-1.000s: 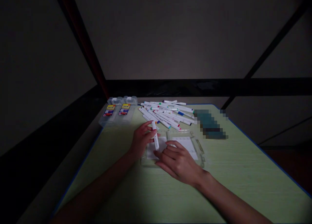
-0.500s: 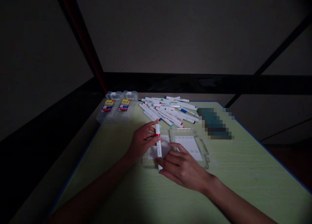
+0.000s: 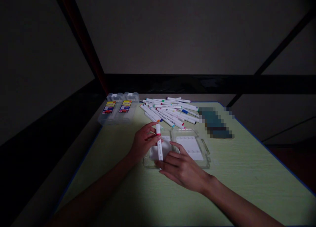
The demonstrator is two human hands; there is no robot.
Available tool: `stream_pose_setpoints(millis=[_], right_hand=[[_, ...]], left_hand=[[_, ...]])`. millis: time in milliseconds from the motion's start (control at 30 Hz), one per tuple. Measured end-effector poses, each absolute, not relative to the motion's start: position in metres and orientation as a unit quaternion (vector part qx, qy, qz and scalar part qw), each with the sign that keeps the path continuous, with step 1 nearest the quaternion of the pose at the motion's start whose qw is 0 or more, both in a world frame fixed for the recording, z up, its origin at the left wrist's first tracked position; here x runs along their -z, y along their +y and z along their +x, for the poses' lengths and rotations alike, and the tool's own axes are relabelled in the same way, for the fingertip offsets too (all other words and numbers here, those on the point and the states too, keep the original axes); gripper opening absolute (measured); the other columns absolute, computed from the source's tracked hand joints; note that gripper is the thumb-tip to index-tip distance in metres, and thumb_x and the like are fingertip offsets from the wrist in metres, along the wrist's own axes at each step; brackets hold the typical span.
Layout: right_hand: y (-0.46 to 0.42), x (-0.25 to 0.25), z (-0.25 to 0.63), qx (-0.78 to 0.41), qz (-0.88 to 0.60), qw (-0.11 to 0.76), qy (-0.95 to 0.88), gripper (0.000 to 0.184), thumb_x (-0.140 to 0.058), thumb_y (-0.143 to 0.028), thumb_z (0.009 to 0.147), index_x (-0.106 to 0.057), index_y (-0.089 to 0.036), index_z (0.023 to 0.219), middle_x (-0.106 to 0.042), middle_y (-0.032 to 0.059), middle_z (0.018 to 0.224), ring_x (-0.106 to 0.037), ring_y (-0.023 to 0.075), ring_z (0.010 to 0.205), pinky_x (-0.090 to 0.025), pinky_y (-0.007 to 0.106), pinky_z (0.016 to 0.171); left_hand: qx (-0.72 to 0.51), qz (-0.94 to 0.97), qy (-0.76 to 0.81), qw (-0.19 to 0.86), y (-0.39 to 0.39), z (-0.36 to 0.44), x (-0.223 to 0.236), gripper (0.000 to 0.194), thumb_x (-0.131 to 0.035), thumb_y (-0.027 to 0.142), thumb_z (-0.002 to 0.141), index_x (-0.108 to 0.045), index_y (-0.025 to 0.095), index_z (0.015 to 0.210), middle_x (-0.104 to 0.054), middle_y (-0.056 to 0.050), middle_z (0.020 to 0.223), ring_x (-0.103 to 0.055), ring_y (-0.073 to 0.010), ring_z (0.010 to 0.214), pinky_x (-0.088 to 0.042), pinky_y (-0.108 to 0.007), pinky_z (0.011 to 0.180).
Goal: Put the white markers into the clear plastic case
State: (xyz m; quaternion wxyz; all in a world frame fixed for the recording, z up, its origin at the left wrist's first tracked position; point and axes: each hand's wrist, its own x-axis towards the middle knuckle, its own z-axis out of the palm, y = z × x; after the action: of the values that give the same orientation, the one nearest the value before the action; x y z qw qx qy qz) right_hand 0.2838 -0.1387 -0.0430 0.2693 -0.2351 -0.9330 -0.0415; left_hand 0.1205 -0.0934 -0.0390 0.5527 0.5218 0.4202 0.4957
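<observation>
White marker (image 3: 159,149), red band nearer its far end, is in my left grip (image 3: 140,143), clasped between thumb and fingers. It's tilted, over the left half of an open clear case (image 3: 204,162). My right grip (image 3: 182,169) is at the marker's near end, thumb and index around it; from my feed I can't tell if they pinch or just touch. Other right fingers are spread over the case's middle.

Containers: open case lies flat on the tabletop (image 3: 247,181), two halves side by side, a white sheet (image 3: 189,147) showing in the right half, another (image 3: 166,144) in the left, partly blocked by my hands. Two more clear cases (image 3: 129,117) side by side at far left, yellow-and-blue labels on both; contents I can't make out. Loose marker pile (image 3: 170,112) just behind the open case. Pixelated dark-teal item (image 3: 214,123) to the right.
</observation>
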Motion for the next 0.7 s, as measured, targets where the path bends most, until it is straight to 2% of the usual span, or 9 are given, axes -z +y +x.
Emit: stream_pose_setpoints(millis=[333,467,533,600,700], right_hand=[[-0.139,0.049,0.282,0.053,-0.241,0.281,-0.927,0.014,-0.051,-0.017,0.084,-0.061,-0.021,0.094,-0.061,-0.0046,0.065,-0.053,0.0105,0.067,-0.021,0.041,0.102],[-0.14,0.049,0.281,0.033,-0.238,0.298,-0.924,0.016,-0.051,-0.015,0.084,-0.061,-0.021,0.094,-0.061,-0.0043,0.066,-0.053,0.0106,0.068,-0.025,0.039,0.099],[-0.14,0.049,0.28,0.028,-0.228,0.309,-0.923,0.014,-0.05,-0.015,0.084,-0.061,-0.019,0.092,-0.061,-0.0035,0.066,-0.052,0.011,0.067,-0.033,0.034,0.091],[-0.141,0.051,0.279,0.034,-0.219,0.305,-0.926,0.013,-0.049,-0.015,0.084,-0.061,-0.017,0.089,-0.059,-0.0021,0.064,-0.051,0.0118,0.065,-0.04,0.028,0.076],[-0.142,0.054,0.277,0.047,-0.224,0.292,-0.928,0.014,-0.047,-0.014,0.085,-0.061,-0.015,0.082,-0.056,-0.0007,0.061,-0.049,0.0124,0.059,-0.038,0.026,0.059]], left_hand=[[-0.477,0.533,0.435,0.547,-0.084,0.113,0.038,0.049,-0.067,0.024,0.06,-0.047,0.018,0.104,-0.05,0.004,0.071,-0.058,-0.0101,0.057,-0.05,-0.02,0.05],[-0.472,0.534,0.449,0.539,-0.082,0.111,0.037,0.048,-0.067,0.024,0.059,-0.048,0.018,0.103,-0.049,0.005,0.068,-0.055,-0.0079,0.055,-0.049,-0.019,0.048],[-0.468,0.534,0.455,0.538,-0.082,0.111,0.037,0.049,-0.068,0.025,0.059,-0.049,0.018,0.103,-0.049,0.005,0.068,-0.055,-0.0078,0.055,-0.049,-0.018,0.048],[-0.463,0.534,0.461,0.537,-0.083,0.112,0.037,0.049,-0.068,0.025,0.058,-0.05,0.018,0.103,-0.048,0.006,0.068,-0.055,-0.008,0.056,-0.049,-0.018,0.048],[-0.461,0.533,0.468,0.534,-0.082,0.111,0.038,0.049,-0.068,0.024,0.057,-0.051,0.017,0.102,-0.047,0.005,0.068,-0.055,-0.0082,0.057,-0.048,-0.018,0.047]])
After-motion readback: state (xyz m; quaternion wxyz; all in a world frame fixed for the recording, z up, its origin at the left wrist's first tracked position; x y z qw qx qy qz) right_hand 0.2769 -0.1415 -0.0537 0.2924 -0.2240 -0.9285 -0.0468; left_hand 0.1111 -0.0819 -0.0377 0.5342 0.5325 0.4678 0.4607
